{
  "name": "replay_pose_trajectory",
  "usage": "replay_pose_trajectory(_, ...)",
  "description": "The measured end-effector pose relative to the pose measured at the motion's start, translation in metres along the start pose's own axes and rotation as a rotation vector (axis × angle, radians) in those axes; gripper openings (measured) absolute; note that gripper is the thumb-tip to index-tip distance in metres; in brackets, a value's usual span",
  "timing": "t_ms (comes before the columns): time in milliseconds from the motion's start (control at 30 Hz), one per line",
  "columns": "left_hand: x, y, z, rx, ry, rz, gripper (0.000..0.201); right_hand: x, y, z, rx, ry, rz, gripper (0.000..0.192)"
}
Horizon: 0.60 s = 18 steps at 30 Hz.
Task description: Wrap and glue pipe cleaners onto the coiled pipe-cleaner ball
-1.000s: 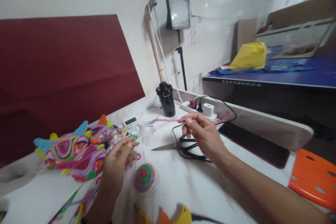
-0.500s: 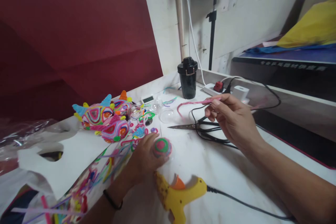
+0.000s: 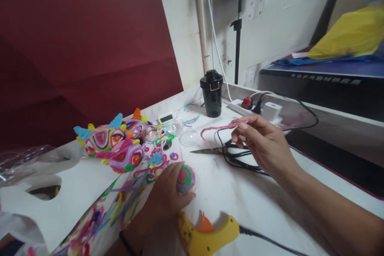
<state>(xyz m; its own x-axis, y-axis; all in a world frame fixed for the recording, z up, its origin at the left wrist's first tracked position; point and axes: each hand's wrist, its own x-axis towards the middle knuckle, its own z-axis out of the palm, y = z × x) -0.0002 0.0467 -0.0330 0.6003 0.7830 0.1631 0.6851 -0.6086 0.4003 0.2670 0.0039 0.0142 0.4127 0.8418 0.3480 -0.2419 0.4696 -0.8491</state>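
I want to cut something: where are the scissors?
In the head view, the black-handled scissors lie right of centre on the white table, beside the right hand, pointing left near a clear dome.

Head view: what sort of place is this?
Likely a handicraft workspace, judging by the yellow glue gun, the black-handled scissors and the colorful decorated figures lying on the white tabletop.

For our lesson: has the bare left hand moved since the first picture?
Yes: judged against the black-handled metal scissors, the left hand has moved rightward and nearer the wearer, curling around the round multicoloured piece.
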Motion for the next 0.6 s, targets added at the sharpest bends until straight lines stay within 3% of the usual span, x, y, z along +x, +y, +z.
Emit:
replay_pose_trajectory(167, 0.001, -0.008, 0.002, 0.046, 0.077, 0.019, 0.077, -0.002, 0.002, -0.003, -0.054, -0.027, -0.048, 0.009)
replay_pose_trajectory(433, 0.005, 0.019, -0.04, 0.237, 0.543, 0.244, 0.071, -0.001, -0.002, -0.005, -0.048, -0.004, -0.096, 0.017)
replay_pose_trajectory(600, 0.009, 0.039, -0.059, 0.32, 0.796, 0.365, 0.068, -0.009, -0.011, 0.009, 0.057, -0.212, 0.057, 0.016)
